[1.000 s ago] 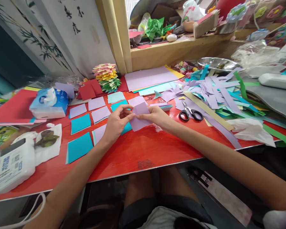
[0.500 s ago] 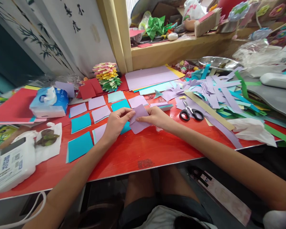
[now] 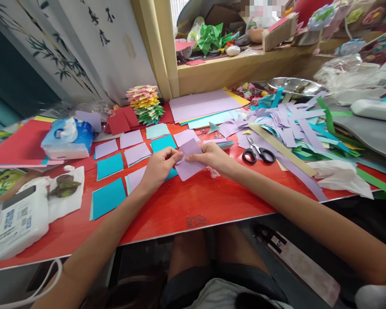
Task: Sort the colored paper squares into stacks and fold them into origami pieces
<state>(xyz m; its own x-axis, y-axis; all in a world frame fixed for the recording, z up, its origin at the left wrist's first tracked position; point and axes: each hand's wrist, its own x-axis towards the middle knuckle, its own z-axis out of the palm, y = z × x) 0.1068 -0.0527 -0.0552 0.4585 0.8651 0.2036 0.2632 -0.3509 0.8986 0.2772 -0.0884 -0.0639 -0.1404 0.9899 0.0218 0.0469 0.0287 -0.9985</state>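
Observation:
Above the red table, a small sheet of purple paper (image 3: 190, 169) is held between both hands. My left hand (image 3: 162, 165) pinches its left edge between thumb and fingertips. From the other side, my right hand (image 3: 214, 156) grips it, with the thumb lying across its face. Whether the paper is one layer or several, I cannot tell. Behind and left of my left hand lie squares of coloured paper in rows, among them a teal square (image 3: 109, 166) and a purple square (image 3: 137, 153). A low paper stack (image 3: 223, 144) sits just beyond my right hand.
Black-handled scissors (image 3: 259, 152) lie right of my hands, beside a heap of paper strips (image 3: 287, 124). A folded-paper tower (image 3: 145, 105) stands at the back, near large purple sheets (image 3: 202, 105). At left are a tissue pack (image 3: 67, 137) and a white box-shaped device (image 3: 21, 223).
Both hands keep hold of the purple paper in nearly the same place. The sheet has tilted very slightly; the things on the table look unmoved.

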